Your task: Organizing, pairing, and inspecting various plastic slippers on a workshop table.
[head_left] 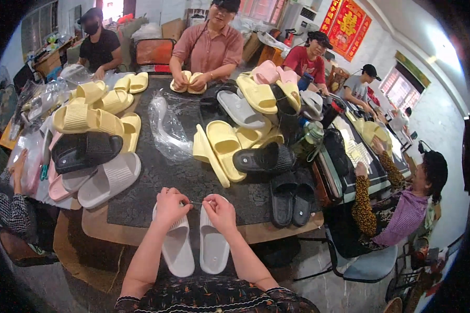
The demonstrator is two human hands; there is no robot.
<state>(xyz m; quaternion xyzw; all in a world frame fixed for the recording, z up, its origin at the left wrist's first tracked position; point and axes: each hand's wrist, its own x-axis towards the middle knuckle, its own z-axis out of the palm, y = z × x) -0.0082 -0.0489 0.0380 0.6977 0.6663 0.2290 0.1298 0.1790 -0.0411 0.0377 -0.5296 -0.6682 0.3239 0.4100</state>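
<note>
At the table's near edge, a pair of pale grey slippers lies side by side, a left slipper (178,250) and a right slipper (214,249), their heels toward me. Over the left one's strap, my left hand (171,208) is closed in a pinch. My right hand (220,213) pinches in the same way above the right one's strap. Between the two sets of fingertips runs something thin and dark, too small to name. The hands partly cover both straps.
Yellow slippers (227,146) and a black slipper (263,158) are heaped ahead. Black slippers (283,201) stand at the right edge. Another slipper pile (109,180) is at left, crumpled clear plastic (167,128) between. Co-workers sit around, one across holding slippers (189,82).
</note>
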